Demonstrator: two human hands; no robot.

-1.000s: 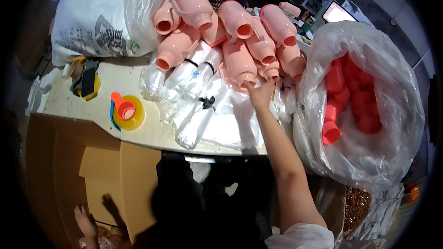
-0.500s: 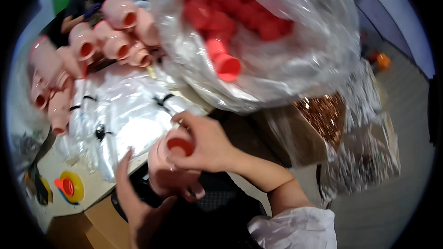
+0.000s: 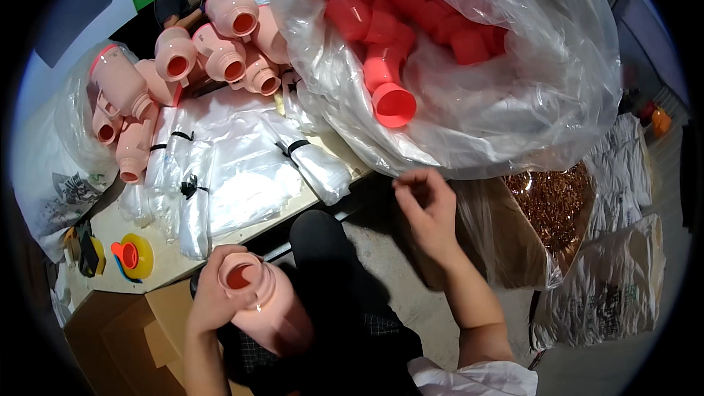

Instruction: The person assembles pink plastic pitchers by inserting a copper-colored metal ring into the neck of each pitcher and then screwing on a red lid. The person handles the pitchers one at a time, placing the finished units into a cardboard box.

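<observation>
My left hand (image 3: 220,290) grips a pink jug (image 3: 275,312) near its neck, over my lap. The jug is tilted, its round mouth uncapped and facing up toward me. In the earlier frame a small handle shows on its side; now that side is hidden. My right hand (image 3: 429,213) is in the air just below the near edge of a big clear plastic bag (image 3: 506,121). Its fingers are loosely bent, with a gap between thumb and fingers and nothing visible in them. Red cup-shaped caps (image 3: 394,105) lie inside the bag.
Several pink jugs (image 3: 176,57) are piled at the table's far left. Clear plastic sleeves (image 3: 242,176) cover the table, beside a yellow tape roll (image 3: 139,255). Copper-coloured shreds (image 3: 554,205) fill a box at right. A cardboard box (image 3: 110,337) stands below left; another person (image 3: 178,4) works behind.
My right hand has left the jug and moved right, toward the bag. My left hand, open beside the jug before, now holds it. The jug is lower and tilted.
</observation>
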